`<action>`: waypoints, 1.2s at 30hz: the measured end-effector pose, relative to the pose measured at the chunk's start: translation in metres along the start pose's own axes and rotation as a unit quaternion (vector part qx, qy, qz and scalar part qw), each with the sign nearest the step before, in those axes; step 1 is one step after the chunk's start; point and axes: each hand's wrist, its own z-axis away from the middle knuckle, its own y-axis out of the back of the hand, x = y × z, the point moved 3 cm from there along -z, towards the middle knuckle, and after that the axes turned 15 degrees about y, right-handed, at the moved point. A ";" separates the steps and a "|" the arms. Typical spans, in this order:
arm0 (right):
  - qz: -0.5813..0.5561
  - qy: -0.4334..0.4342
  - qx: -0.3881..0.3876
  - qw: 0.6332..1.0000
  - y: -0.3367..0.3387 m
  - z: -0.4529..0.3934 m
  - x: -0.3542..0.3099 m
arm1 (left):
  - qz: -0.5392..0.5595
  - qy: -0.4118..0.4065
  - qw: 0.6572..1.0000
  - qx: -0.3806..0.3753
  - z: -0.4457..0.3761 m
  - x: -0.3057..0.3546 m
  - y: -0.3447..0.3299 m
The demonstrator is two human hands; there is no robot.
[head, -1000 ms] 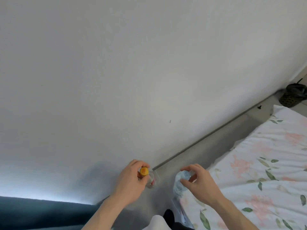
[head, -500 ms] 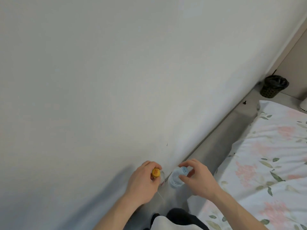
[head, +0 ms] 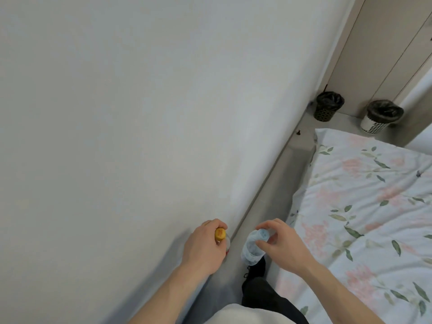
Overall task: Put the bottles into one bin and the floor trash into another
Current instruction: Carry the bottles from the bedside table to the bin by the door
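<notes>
My left hand (head: 204, 247) grips a clear bottle with a yellow cap (head: 220, 234) by its neck, close to the white wall. My right hand (head: 284, 245) holds a clear bottle with a pale blue cap (head: 253, 245) by its top, hanging over the grey floor strip. Two bins lined with black bags stand at the far end of the strip: a dark patterned bin (head: 328, 106) on the left and a white perforated bin (head: 381, 116) to its right.
A bed with a floral sheet (head: 364, 206) fills the right side. The white wall (head: 140, 113) bounds the left. A narrow grey floor strip (head: 275, 183) runs between them toward the bins. A small dark speck (head: 298, 132) lies on the floor near the bins. Beige cabinet doors (head: 374, 47) stand behind.
The view has swung to the right and forward along the strip; the second, white bin has come into sight. Both hands keep their bottles and stay low in front of me.
</notes>
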 end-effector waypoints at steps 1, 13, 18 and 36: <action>-0.003 -0.003 0.009 1.000 0.011 -0.010 0.009 | 0.001 -0.005 1.000 -0.006 -0.014 0.014 -0.004; -0.006 -0.040 0.072 0.997 0.193 -0.133 0.125 | -0.015 -0.045 0.999 -0.026 -0.191 0.232 -0.034; 0.016 -0.065 0.115 0.991 0.256 -0.169 0.163 | -0.035 -0.057 0.998 -0.017 -0.247 0.304 -0.046; 0.010 -0.153 0.219 0.963 0.452 -0.352 0.310 | -0.044 -0.138 0.985 -0.097 -0.521 0.609 -0.115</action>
